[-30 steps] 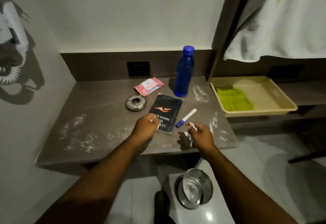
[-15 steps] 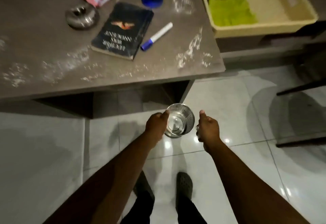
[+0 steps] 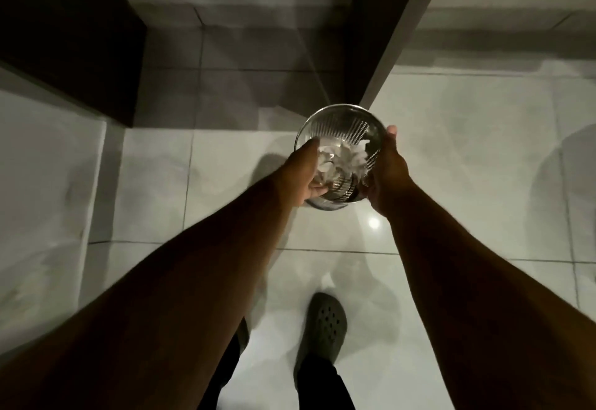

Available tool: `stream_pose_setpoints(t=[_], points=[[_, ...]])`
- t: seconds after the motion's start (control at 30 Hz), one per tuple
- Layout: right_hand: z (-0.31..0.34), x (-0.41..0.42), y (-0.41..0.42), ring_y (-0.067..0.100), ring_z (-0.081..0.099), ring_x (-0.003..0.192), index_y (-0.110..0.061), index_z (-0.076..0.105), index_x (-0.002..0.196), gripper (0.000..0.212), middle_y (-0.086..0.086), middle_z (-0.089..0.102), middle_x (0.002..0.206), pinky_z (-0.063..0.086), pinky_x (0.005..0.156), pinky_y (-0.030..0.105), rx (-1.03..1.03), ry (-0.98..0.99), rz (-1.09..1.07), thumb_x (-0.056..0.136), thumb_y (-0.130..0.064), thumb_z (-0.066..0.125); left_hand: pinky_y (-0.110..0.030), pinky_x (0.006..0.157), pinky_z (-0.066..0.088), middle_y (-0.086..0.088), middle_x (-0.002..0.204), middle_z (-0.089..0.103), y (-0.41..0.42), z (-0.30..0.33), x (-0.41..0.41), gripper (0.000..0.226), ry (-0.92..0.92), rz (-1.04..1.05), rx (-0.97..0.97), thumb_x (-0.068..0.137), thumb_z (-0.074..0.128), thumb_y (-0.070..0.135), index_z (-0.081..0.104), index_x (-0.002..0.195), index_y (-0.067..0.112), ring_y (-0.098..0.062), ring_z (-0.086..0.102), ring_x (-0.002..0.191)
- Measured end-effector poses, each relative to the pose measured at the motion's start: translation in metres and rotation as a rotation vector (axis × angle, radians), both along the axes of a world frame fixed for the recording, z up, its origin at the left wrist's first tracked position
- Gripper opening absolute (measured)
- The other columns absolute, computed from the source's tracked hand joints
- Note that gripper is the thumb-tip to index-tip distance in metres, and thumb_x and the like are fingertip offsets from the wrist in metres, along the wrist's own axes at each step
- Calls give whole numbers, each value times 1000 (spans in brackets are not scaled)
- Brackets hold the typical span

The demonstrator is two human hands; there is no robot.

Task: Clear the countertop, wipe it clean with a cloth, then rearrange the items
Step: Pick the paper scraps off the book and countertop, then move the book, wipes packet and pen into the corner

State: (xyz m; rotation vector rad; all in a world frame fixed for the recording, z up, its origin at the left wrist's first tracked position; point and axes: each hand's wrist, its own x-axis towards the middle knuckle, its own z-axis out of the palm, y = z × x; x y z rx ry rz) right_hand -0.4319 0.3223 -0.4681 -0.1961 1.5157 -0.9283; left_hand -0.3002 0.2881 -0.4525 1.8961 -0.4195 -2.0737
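I am looking straight down at a round perforated steel bin (image 3: 335,122) standing on the white tiled floor. White paper scraps (image 3: 346,158) lie loose inside it. My left hand (image 3: 306,174) hangs over the bin's left rim with its fingers apart, pointing down into the opening. At the right rim is my right hand (image 3: 387,174), thumb stretched up and nothing visible in it. The countertop and its items are out of view.
A dark cabinet side (image 3: 71,32) fills the upper left. A dark upright panel (image 3: 380,28) runs down to the floor just behind the bin. My foot in a grey clog (image 3: 325,322) stands below the bin on the glossy tiles (image 3: 483,151).
My view dropped from the countertop to the floor. Both hands carried white scraps down from the counter edge to the bin, and the scraps now lie inside it.
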Motion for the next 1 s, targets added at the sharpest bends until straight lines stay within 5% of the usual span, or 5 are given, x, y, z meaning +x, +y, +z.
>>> stream_pose_setpoints(t=[0.2,0.4,0.63,0.77,1.0], points=[[25,5,37,5,60,77,-22,58,114,65,-3,63,101,46,62,24,67,55,-15,91,-70,21,-39,100,42,-19,143,45,25,22,18,68,-14,74,-37,92,46,55,34,144,13,-33,50,126],[193,31,55,13,63,82,-16,56,114,66,2,66,101,52,65,27,85,18,-79,91,-69,24,-44,106,39,-14,143,42,55,167,56,81,-104,96,-64,87,47,64,29,147,12,-34,46,127],[383,93,45,38,53,122,-13,53,132,127,13,55,138,41,106,54,85,187,-41,46,-103,26,-36,78,42,1,75,46,68,375,120,47,-206,-58,-292,83,47,70,56,95,26,-21,48,75],[476,133,14,36,54,116,-9,53,130,80,14,58,126,41,106,50,-86,299,4,86,-74,35,-28,69,42,2,72,44,30,458,168,41,-212,-71,-474,87,47,64,52,81,24,-13,44,63],[556,204,-51,11,49,65,-19,58,87,43,-2,53,75,39,59,27,-311,443,-12,94,-58,39,-40,97,47,-19,128,57,-36,549,234,70,-267,-75,-742,85,44,68,53,126,12,-33,57,114]])
